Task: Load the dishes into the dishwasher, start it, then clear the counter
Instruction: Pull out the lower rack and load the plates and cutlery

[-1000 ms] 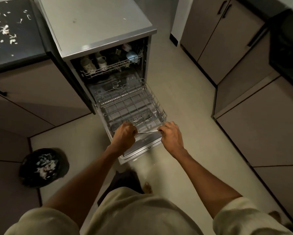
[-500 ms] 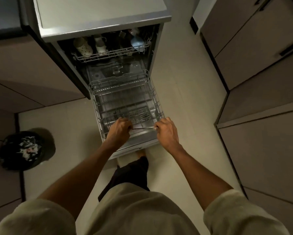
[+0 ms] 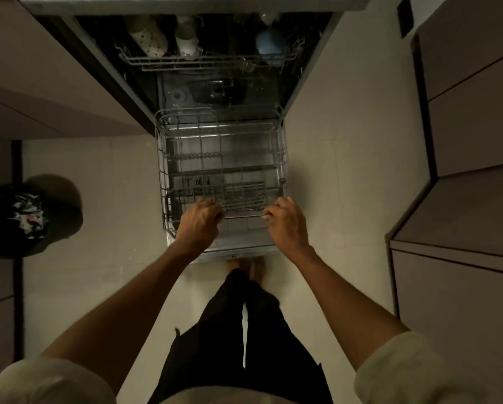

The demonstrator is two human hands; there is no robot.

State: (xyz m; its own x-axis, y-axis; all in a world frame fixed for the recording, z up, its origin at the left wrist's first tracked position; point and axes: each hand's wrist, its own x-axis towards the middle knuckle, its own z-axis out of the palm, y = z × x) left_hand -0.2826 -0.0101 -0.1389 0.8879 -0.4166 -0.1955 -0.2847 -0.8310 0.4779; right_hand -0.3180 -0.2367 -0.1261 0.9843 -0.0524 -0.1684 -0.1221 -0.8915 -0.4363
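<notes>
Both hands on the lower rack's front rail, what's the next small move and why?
Probably let go and fetch dishes. Left hand and right hand grip the front rail of the lower rack, which is pulled out over the open door and looks nearly bare; only the upper rack holds cups.

From my feed I see a person wearing a pale cream top (image 3: 186, 396) with sleeves pushed up to about the elbow: the left sleeve (image 3: 49, 380) bunches at the near left, the right sleeve (image 3: 401, 371) at the near right. Both forearms are bare below the cuffs. The trousers (image 3: 229, 330) are black and loose, with a small slit in the left hem. The feet (image 3: 247, 265) appear bare, though I cannot tell for sure.
</notes>
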